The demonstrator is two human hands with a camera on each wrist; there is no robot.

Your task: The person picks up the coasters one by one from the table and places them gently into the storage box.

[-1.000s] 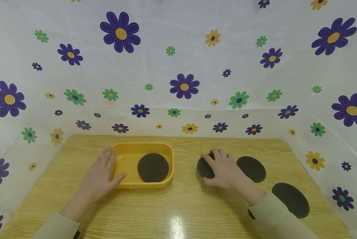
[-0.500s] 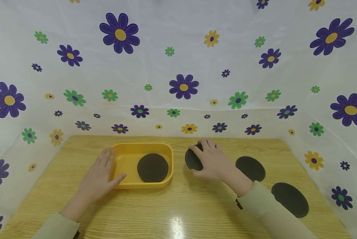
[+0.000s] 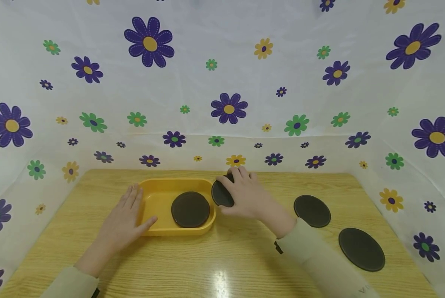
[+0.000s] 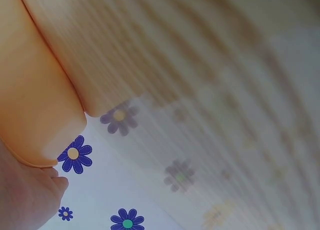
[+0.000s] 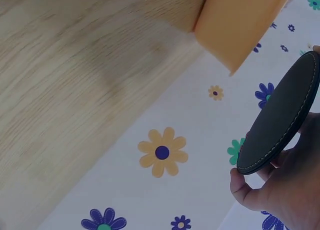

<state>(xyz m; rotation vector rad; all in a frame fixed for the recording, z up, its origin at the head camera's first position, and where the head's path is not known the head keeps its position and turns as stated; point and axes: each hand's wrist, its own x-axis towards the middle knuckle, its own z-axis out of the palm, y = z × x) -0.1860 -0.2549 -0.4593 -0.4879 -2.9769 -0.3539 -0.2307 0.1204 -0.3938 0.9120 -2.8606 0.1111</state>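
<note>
My right hand (image 3: 246, 194) grips a round black coaster (image 3: 222, 192) by its edges, raised beside the right wall of a yellow tray (image 3: 177, 232). Light stitching runs along the rim of that held coaster (image 5: 280, 117) in the right wrist view. Inside the tray, toward its right end, lies another dark coaster (image 3: 190, 209). My left hand (image 3: 122, 219) rests against the tray's left side with straight fingers, the thumb over the near left corner. In the left wrist view, part of the left hand (image 4: 30, 195) touches the tray wall (image 4: 45, 90).
Two more black coasters lie flat on the wooden table (image 3: 162, 265) to the right: one coaster (image 3: 312, 211) behind the right forearm, the other coaster (image 3: 362, 249) nearer the right edge. A white cloth (image 3: 192, 82) printed with flowers stands around the table's back and sides.
My right hand has carried the held coaster leftward and a little upward, from the table's middle right to the tray's right wall. The left hand and tray have stayed in place.
</note>
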